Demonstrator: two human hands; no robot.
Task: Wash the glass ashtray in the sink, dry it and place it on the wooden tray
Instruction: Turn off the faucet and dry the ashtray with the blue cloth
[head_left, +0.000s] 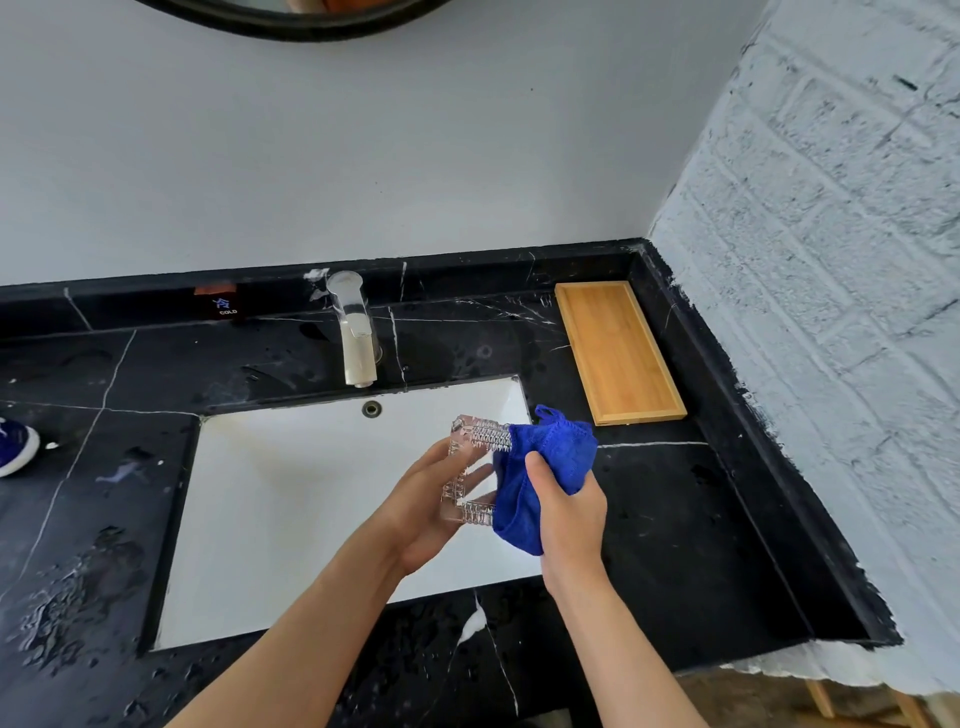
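- The black marble counter (675, 519) runs in front of you — wet, with droplets along its left and near edges.
- The white sink (291, 499) sits sunk into it, and both your hands hover over its right side.
- The wooden tray (618, 353) lies on the counter to the right of the sink, back by the corner of the walls, with nothing on it.
- The tap (356, 332) stands behind the sink, its spout pointing down over the basin's back edge.
- The blue cloth (550, 467) is bunched over the right side of the ashtray, touching it.
- Your right hand (569, 512) is closed on that cloth, thumb on top, pressing it against the glass.
- Your left hand (431, 509) cups the ashtray from below and the left, fingers curled up around its edge.
- The glass ashtray (475, 467) — square and ribbed — is held tilted on edge between your two hands, above the sink and well apart from the tray.
- At the far left edge, part of a blue shoe (13, 447) shows.
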